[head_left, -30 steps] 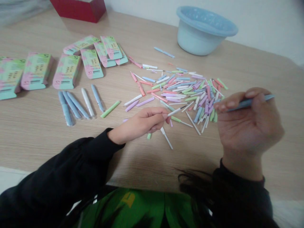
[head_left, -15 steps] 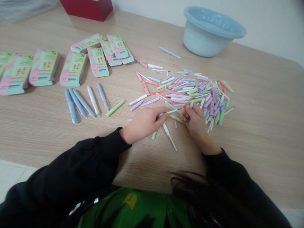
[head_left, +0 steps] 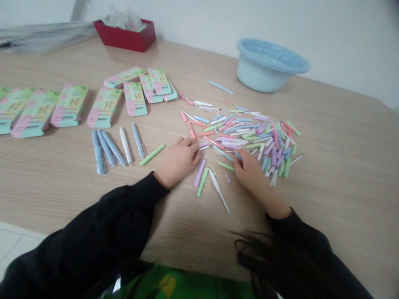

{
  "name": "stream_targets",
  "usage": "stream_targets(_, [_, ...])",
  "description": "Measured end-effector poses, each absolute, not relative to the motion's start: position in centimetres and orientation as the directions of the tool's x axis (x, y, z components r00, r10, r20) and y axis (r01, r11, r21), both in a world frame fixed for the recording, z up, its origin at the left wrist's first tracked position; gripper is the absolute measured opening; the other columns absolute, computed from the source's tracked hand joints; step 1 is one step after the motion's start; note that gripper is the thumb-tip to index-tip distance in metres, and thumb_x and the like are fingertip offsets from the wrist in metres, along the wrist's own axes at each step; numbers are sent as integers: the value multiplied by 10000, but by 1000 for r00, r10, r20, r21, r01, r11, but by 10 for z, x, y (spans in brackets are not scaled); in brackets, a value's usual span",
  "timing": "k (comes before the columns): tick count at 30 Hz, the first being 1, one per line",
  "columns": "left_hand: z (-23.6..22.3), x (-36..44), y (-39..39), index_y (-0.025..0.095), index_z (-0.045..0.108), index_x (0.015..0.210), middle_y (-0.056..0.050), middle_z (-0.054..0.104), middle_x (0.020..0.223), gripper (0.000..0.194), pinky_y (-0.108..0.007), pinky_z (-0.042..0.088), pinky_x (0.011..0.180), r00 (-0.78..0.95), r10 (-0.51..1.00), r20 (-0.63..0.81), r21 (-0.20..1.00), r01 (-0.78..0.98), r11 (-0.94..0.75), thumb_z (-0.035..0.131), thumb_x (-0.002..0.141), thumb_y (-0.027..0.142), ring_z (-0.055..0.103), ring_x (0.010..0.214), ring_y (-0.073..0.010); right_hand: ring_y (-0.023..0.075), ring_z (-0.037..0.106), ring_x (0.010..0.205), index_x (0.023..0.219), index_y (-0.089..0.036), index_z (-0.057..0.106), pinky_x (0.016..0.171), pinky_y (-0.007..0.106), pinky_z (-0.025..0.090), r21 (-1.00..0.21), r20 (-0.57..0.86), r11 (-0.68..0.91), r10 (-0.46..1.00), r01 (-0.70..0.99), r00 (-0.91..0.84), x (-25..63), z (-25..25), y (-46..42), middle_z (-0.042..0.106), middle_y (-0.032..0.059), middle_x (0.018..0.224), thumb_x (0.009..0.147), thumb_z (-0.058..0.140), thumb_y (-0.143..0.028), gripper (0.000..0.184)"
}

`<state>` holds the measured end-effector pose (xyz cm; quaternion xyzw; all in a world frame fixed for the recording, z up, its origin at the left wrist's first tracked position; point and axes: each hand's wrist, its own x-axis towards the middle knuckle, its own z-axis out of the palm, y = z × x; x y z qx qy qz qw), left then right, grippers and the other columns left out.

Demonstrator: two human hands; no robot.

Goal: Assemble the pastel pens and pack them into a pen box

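Observation:
My left hand (head_left: 179, 162) rests on the table, its fingers curled down beside the loose pen parts. A thin white stick (head_left: 205, 147) and the end of a purple pen tube (head_left: 203, 144) show past its fingertips; whatever the fingers hold is hidden. At the near edge of the heap, my right hand (head_left: 251, 172) is closed on a small blue pen part (head_left: 238, 155), pinched between thumb and fingers. The heap of coloured pen parts (head_left: 249, 128) spreads beyond both hands. Between them lie a white pen piece with a thin stem (head_left: 218, 190) and a green tube (head_left: 202, 182).
Several blue and white pens (head_left: 125, 145) lie left of my left hand, with a green tube (head_left: 152, 155) close by. Pastel cartons (head_left: 104, 107) lie further back. A red box (head_left: 131, 39) and a light blue basin (head_left: 268, 70) stand near the wall.
My left hand has drawn back left, away from my right hand, and the blue pen piece with its white refill no longer shows clearly. My right hand keeps the blue part. The view has tilted up.

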<state>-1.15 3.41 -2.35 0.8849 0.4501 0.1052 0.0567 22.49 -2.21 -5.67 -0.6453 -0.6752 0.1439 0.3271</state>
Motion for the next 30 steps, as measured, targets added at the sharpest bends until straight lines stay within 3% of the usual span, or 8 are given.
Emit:
stream_targets(2, [-28, -12, 36, 157, 714, 1030, -137, 660, 1060, 284, -408, 495, 881, 578, 804, 143, 178, 784, -595, 442, 1001, 233, 587, 1002, -287, 331, 582, 1046, 1066, -139, 690, 958, 503, 437, -519, 275, 145, 961, 842, 4, 224, -61, -20, 653, 161, 1020, 878, 472, -159, 288])
stream_targets(6, [-31, -11, 35, 179, 704, 1126, -132, 668, 1120, 258, -436, 501, 911, 579, 799, 162, 164, 783, -600, 508, 995, 284, 594, 1019, -288, 338, 573, 1071, 1148, -138, 690, 974, 528, 443, -370, 309, 162, 950, 915, -43, 222, -68, -17, 635, 175, 1080, 897, 444, -144, 351])
stream_targets(11, [-17, -16, 24, 174, 593, 1334, -158, 621, 1258, 376, -472, 492, 949, 562, 808, 177, 188, 786, -589, 485, 1016, 345, 577, 1104, -312, 342, 566, 1118, 1216, -120, 637, 968, 524, 459, -281, 336, 184, 938, 942, -83, 223, -60, -29, 613, 190, 1170, 904, 472, -153, 354])
stream_targets(16, [-22, -33, 1, 160, 623, 1292, -183, 600, 1292, 370, -543, 439, 1030, 673, 735, 84, 224, 706, -672, 408, 1048, 336, 534, 1222, -357, 328, 593, 1053, 1036, -185, 693, 943, 512, 473, -226, 292, 242, 941, 944, -171, 226, -53, -52, 631, 145, 1093, 918, 578, -254, 178])
stream_targets(20, [-23, -45, -11, 180, 565, 1384, -227, 511, 1438, 393, -612, 414, 1005, 682, 702, 206, 194, 675, -712, 434, 1032, 295, 480, 1295, -419, 326, 612, 1023, 979, -185, 684, 922, 511, 477, -165, 281, 239, 941, 957, -186, 230, -55, -59, 663, 150, 1056, 938, 546, -207, 145])
stream_targets(23, [-10, -48, -14, 166, 603, 1293, -198, 592, 1313, 330, -555, 443, 961, 633, 716, 295, 373, 614, -696, 441, 1033, 287, 545, 1177, -367, 307, 649, 979, 995, -193, 657, 877, 475, 483, -215, 320, 266, 928, 940, -189, 228, -42, -61, 706, 127, 1013, 953, 513, -175, 150])
stream_targets(27, [3, -45, -22, 184, 580, 1266, -33, 659, 930, 280, -319, 514, 764, 614, 781, 119, 839, 359, -409, 493, 1033, 313, 624, 823, -183, 237, 688, 840, 1050, -223, 646, 769, 367, 507, -357, 318, 400, 902, 844, -293, 213, -8, -65, 742, 40, 888, 980, 549, -209, 120])
stream_targets(30, [1, -41, -29, 198, 584, 1277, 13, 641, 861, 308, -265, 495, 689, 593, 803, 52, 935, 254, -248, 569, 1001, 333, 591, 729, -148, 200, 712, 872, 1074, -215, 652, 778, 315, 520, -422, 305, 448, 889, 788, -342, 198, 9, -63, 769, 28, 939, 982, 550, -160, 149])
